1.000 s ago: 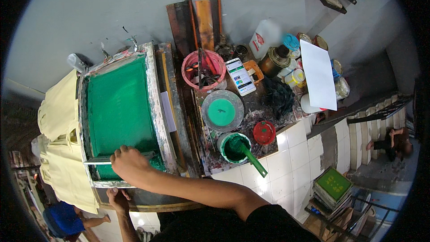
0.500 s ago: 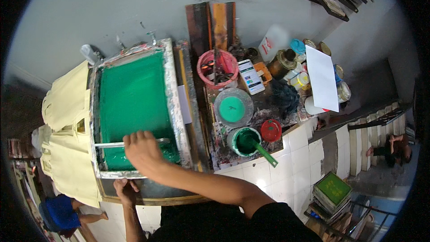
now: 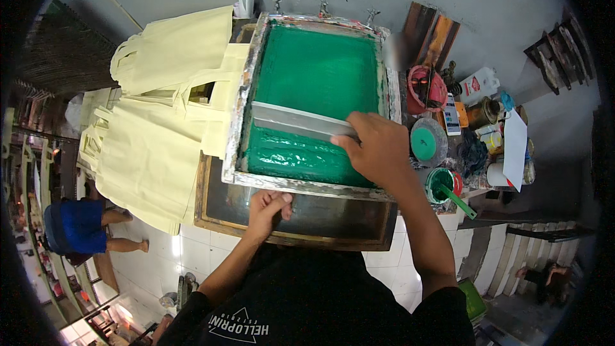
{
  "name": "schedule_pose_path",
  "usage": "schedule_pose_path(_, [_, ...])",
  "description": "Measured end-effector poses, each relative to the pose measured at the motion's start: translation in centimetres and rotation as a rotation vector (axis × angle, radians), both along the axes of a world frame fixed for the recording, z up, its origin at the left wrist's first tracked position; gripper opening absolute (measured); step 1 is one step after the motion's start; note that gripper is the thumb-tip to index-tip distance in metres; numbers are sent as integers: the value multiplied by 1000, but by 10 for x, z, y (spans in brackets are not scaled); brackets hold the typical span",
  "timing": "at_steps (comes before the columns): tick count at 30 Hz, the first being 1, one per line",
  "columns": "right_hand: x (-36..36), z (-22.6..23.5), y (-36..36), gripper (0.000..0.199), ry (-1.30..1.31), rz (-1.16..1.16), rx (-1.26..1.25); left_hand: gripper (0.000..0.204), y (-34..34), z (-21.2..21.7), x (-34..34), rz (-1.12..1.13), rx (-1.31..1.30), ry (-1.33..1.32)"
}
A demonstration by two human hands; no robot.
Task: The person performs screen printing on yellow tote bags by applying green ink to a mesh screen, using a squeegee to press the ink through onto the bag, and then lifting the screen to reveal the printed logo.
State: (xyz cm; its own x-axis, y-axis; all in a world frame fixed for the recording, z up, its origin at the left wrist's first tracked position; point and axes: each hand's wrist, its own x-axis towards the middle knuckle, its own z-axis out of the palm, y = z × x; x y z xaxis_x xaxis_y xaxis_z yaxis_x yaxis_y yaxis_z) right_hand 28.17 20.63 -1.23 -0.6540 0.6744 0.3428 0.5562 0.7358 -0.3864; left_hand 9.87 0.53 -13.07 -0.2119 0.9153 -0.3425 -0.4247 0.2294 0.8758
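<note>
My right hand (image 3: 378,147) is closed on the right end of a long pale squeegee (image 3: 295,120). The squeegee lies across a framed printing screen (image 3: 234,170), its left end near the left rail. Green ink (image 3: 320,64) covers the mesh on both sides of it, thick and glossy on the near side. My left hand (image 3: 269,210) is at the near rail of the frame, fingers curled and thumb over them; whether they grip anything is hidden. Below it shows a dark board (image 3: 301,213) with a brown border.
Pale yellow fabric bags (image 3: 150,147) are piled left of the screen. At the right stand a green ink bucket (image 3: 438,184) with a green-handled tool, a grey bowl (image 3: 439,144), a pink basket (image 3: 428,104) and a phone (image 3: 453,118). Another person (image 3: 80,227) is at the far left.
My view has swung left, so the screen sits farther right in it. The squeegee has moved away from the near rail and shows more of its flat face. My left hand stays by the rail.
</note>
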Motion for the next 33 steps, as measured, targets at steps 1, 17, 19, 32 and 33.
schedule_pose_path(1, [0, 3, -4, 34, -48, -8, -31, 20, -2, -5, -3, -16, 10, -25])
schedule_pose_path(17, [-43, -57, 100, 41, -221, 42, 93, 21, -6, -6, -19, -191, -44, -134])
schedule_pose_path(19, [-51, -58, 161, 46, -236, 22, 136, 23, -2, -4, -21, -215, -65, -158])
schedule_pose_path(32, [-101, -46, 244, 57, -307, -162, 98, 33, 40, 61, -61, -475, -54, -154])
schedule_pose_path(33, [-96, -56, 240, 57, -293, -183, 133, 30, 60, 68, -65, -460, 8, -13])
